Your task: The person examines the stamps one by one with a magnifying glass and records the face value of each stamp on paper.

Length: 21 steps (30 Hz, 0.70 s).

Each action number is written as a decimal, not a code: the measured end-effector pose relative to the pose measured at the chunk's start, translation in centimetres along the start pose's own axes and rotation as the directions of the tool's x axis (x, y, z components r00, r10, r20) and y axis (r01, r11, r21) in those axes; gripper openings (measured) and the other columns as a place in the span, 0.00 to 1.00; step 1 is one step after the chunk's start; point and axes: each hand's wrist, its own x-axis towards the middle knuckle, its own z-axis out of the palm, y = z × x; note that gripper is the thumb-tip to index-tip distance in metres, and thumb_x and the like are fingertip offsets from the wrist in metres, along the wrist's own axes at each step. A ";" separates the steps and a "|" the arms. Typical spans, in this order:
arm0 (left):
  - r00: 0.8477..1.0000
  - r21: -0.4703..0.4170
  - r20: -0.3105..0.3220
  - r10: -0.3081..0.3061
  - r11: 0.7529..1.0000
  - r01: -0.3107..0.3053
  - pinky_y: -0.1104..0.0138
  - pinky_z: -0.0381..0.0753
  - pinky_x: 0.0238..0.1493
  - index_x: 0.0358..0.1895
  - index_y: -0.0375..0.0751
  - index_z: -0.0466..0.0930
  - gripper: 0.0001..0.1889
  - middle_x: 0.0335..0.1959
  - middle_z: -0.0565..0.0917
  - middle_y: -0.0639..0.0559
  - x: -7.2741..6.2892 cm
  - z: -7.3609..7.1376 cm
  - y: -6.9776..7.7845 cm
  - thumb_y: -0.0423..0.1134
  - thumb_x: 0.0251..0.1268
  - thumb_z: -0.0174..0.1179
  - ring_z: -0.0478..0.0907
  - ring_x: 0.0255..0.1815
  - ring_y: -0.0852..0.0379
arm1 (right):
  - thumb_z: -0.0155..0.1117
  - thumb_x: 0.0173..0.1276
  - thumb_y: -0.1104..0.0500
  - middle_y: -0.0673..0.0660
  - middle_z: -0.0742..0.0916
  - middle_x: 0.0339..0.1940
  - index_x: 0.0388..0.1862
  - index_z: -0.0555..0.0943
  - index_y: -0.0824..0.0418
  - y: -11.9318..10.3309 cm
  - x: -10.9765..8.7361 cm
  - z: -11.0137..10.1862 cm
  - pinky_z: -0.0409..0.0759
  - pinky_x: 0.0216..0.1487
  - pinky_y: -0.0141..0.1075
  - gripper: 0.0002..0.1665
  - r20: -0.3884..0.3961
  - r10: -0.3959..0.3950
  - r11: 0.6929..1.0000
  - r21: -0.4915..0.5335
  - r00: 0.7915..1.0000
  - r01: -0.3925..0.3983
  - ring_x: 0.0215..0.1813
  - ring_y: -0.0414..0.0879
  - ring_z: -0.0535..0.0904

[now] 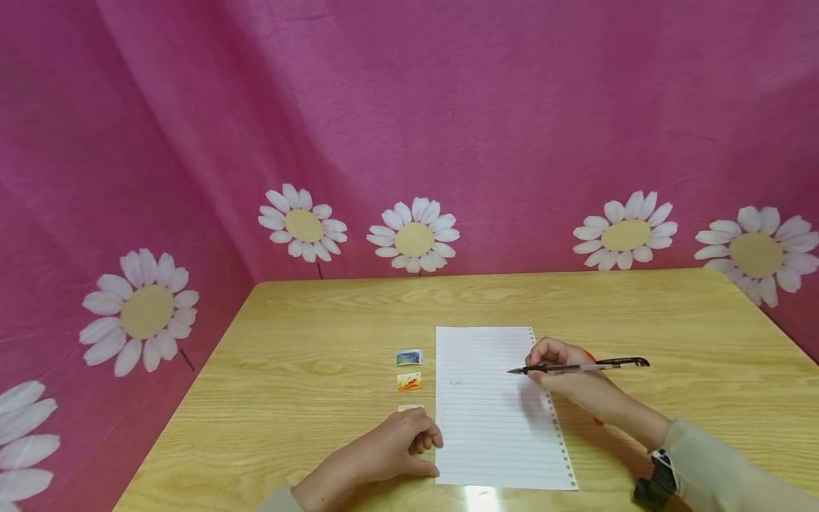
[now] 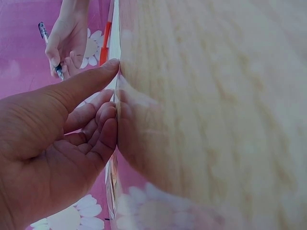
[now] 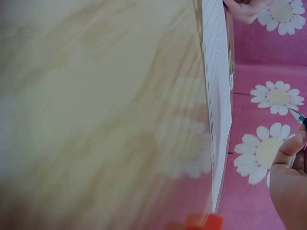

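Observation:
My right hand (image 1: 569, 370) pinches a black gel pen (image 1: 563, 368), its cap on the back end. The pen's tip hangs above a lined loose-leaf sheet (image 1: 493, 441), which bears faint handwriting near its left side. In the right wrist view the pen tip (image 3: 296, 115) stands apart from the paper. My left hand (image 1: 399, 444) rests on the table at the sheet's left edge, fingers loosely curled and thumb touching down. Beside the sheet lie a blue stamp-like picture (image 1: 409, 357), an orange one (image 1: 409, 382), and a third (image 1: 411, 408) mostly hidden by my left hand.
A red-orange pen-like item (image 2: 105, 43) lies on the table beyond the sheet, largely hidden by the right hand in the head view. The wooden table (image 1: 307, 341) meets a pink curtain (image 1: 480, 128) with daisies at its back and left.

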 end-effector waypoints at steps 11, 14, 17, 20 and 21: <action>1.000 -0.008 -0.006 0.008 1.000 -0.008 0.80 0.71 0.38 0.39 0.42 0.80 0.13 0.31 0.72 0.59 0.0 0.2 0.1 0.38 0.53 0.73 0.65 0.32 0.74 | 0.55 0.69 0.72 0.42 0.82 0.40 0.40 0.76 0.57 0.4 -1.6 -2.8 0.76 0.36 0.25 0.11 0.028 -0.030 0.998 0.055 0.999 0.028 0.37 0.30 0.75; 1.000 -0.013 -0.005 0.010 1.000 -0.010 0.80 0.71 0.38 0.39 0.42 0.80 0.13 0.31 0.73 0.59 0.0 0.2 0.0 0.38 0.53 0.73 0.66 0.33 0.73 | 0.54 0.70 0.72 0.43 0.83 0.40 0.40 0.76 0.56 0.6 -1.9 -3.5 0.77 0.38 0.26 0.11 0.025 -0.026 0.997 0.076 0.999 0.024 0.39 0.31 0.77; 1.000 -0.019 -0.003 0.009 1.000 -0.009 0.79 0.71 0.38 0.39 0.41 0.80 0.13 0.31 0.73 0.59 0.0 0.2 0.0 0.38 0.54 0.73 0.66 0.33 0.73 | 0.56 0.70 0.72 0.42 0.84 0.39 0.39 0.76 0.56 0.5 -2.1 -4.1 0.77 0.36 0.26 0.10 -0.003 -0.009 0.999 0.054 1.000 0.009 0.37 0.31 0.78; 1.000 -0.007 -0.005 0.012 1.000 -0.012 0.80 0.71 0.38 0.39 0.41 0.79 0.13 0.31 0.73 0.59 0.0 0.2 0.0 0.37 0.54 0.73 0.65 0.33 0.73 | 0.58 0.69 0.70 0.41 0.84 0.36 0.38 0.76 0.56 0.4 -2.4 -4.5 0.77 0.35 0.26 0.09 -0.047 0.022 1.000 -0.001 0.999 -0.022 0.35 0.32 0.78; 1.000 -0.002 -0.007 0.013 1.000 -0.013 0.80 0.71 0.38 0.39 0.41 0.80 0.13 0.31 0.73 0.59 0.0 0.2 0.0 0.37 0.53 0.73 0.65 0.32 0.74 | 0.58 0.69 0.70 0.41 0.84 0.35 0.37 0.76 0.55 0.3 -2.5 -4.7 0.77 0.35 0.26 0.09 -0.061 0.036 0.999 -0.017 0.997 -0.037 0.35 0.32 0.78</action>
